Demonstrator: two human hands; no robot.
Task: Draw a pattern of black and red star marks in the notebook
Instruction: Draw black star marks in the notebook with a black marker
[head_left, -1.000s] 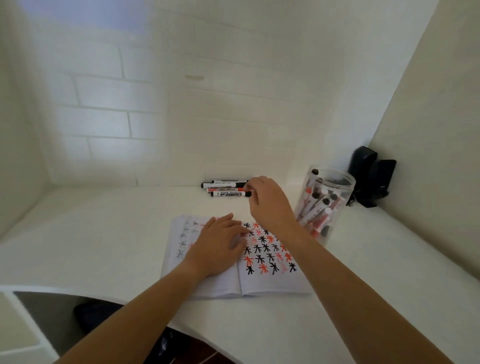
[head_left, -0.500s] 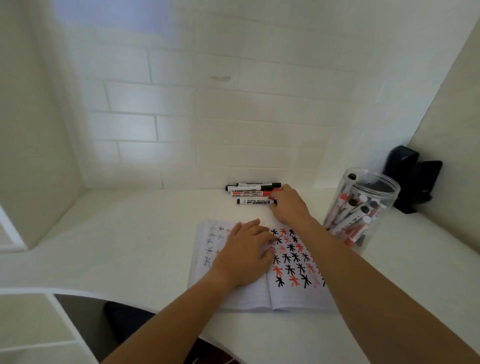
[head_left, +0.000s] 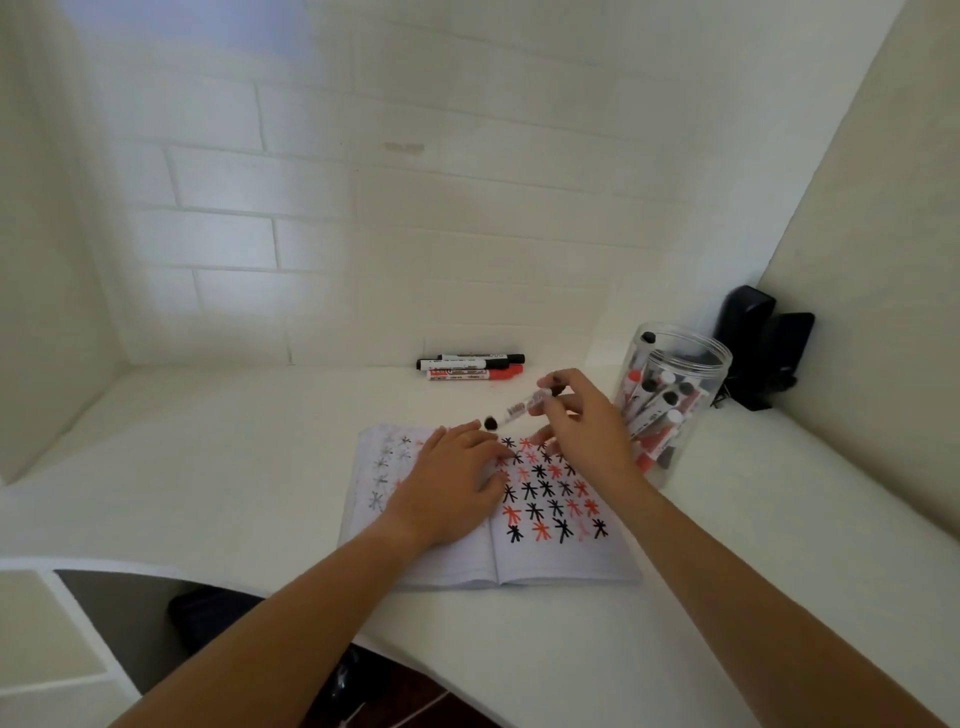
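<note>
Fetching a fresh black marker (head_left: 519, 409), right hand (head_left: 582, 421) pinched round its barrel, just above the notebook (head_left: 561, 561). Left hand (head_left: 447, 483) lay flat, fingers straight, pinning the open pages on the desk (head_left: 234, 467). Likely next: uncap, add stars below the grid. Jar (head_left: 670, 400) beside held many markers, red and black.

Left hand (head_left: 451, 480) flat, fingers spread, palm down, right hand (head_left: 582, 423) raised, fingers pinching

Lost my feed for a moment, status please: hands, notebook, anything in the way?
Right hand has a grip on a black marker. Left hand flat on the notebook. Star grid partly drawn. Nothing blocking the page.
</note>
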